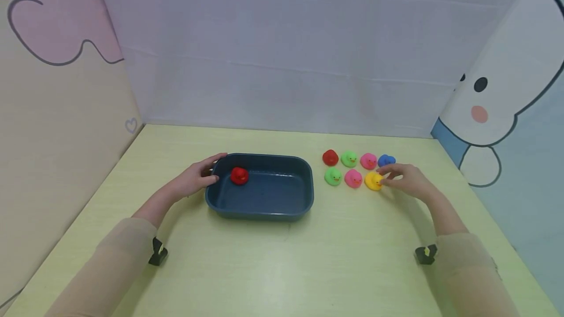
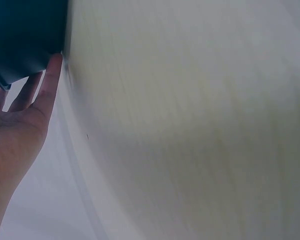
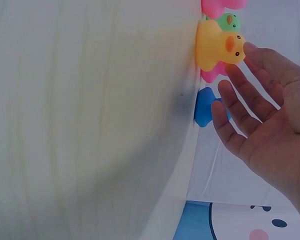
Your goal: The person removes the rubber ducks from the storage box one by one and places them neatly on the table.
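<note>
A dark blue rectangular tray (image 1: pixel 260 212) stands on the table with a red rubber duck (image 1: pixel 239 175) inside, near its left end. My left hand (image 1: pixel 194 177) holds the tray's left end, thumb at the rim and fingers at the far corner. In the left wrist view, fingers (image 2: pixel 51 85) touch the tray's outer wall (image 2: pixel 27 45). To the right of the tray, my right hand (image 1: pixel 407 180) pinches the head of a yellow rubber duck (image 1: pixel 372 181) between thumb and index finger. The duck sits upright on the table; the other fingers (image 3: pixel 240 110) are spread loosely beside it.
Behind the yellow duck stand a blue duck (image 1: pixel 386 160) and a pink duck (image 1: pixel 368 161). Further left are a green duck (image 1: pixel 349 159), a red duck (image 1: pixel 330 157), another green duck (image 1: pixel 333 176) and another pink duck (image 1: pixel 353 178). A pale wall (image 1: pixel 282 62) closes off the table's back.
</note>
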The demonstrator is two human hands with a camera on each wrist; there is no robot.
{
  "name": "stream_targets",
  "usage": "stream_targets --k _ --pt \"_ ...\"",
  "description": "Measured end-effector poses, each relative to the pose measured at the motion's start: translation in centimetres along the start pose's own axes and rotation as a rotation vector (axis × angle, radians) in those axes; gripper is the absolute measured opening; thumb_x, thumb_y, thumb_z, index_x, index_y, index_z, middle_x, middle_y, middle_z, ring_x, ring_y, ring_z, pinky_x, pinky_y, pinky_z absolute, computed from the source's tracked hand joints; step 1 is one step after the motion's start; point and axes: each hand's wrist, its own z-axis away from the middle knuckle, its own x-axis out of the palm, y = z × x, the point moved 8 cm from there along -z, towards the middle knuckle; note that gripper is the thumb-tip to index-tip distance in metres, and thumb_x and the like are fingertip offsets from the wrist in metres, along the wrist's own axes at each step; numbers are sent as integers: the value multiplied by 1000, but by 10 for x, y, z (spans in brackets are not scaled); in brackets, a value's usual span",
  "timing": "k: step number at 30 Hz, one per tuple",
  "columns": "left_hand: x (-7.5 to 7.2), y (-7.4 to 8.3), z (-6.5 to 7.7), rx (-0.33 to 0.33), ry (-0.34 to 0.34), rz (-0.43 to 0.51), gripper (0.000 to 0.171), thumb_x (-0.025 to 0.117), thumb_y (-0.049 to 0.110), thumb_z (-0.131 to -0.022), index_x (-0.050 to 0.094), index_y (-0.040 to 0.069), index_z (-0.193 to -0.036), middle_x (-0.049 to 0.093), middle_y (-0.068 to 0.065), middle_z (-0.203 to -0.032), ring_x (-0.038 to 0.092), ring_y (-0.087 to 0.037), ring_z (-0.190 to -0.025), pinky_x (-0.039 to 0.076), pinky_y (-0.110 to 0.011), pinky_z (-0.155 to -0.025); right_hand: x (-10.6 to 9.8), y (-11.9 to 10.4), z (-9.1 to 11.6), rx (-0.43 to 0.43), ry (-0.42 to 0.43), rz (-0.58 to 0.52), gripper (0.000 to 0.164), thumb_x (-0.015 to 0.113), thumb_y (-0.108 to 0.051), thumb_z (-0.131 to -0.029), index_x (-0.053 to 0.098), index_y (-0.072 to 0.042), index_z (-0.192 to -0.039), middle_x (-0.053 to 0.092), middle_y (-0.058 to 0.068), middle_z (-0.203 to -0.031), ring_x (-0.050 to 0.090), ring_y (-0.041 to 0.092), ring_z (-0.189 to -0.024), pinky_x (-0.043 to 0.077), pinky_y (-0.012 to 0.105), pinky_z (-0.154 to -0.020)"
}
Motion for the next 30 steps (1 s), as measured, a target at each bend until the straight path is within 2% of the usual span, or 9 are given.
stream_targets --k 4,11,20,30 --pt "0 -2 0 -6 -2 4 61 52 10 -95 26 22 -150 32 -25 -148 40 -43 -130 47 -50 -94 -5 -4 3 -28 13 5 41 65 -28 -89 61 -4 -122 64 16 -115 56 31 -101 51 41 -82" --pt "0 -3 -1 -11 -5 3 61 52 10 -95 26 22 -150 33 -25 -148 40 -42 -130 48 -49 -93 -13 -15 7 -35 25 10 40 64 -25 -89 60 -3 -122 63 16 -114 54 31 -101 51 34 -78" --pt "1 -5 -3 -16 -4 28 61 52 9 -95 27 23 -149 32 -25 -148 42 -41 -129 49 -47 -93 -25 -38 14 -84 73 8 38 64 -27 -90 61 -4 -120 65 11 -107 56 26 -97 50 47 -88" --pt "0 -5 -3 -16 1 4 61 52 9 -95 27 23 -149 33 -25 -148 43 -41 -128 49 -44 -92 -31 -69 16 -106 94 -5 36 65 -26 -89 61 -9 -121 63 12 -112 55 25 -97 50 38 -84"
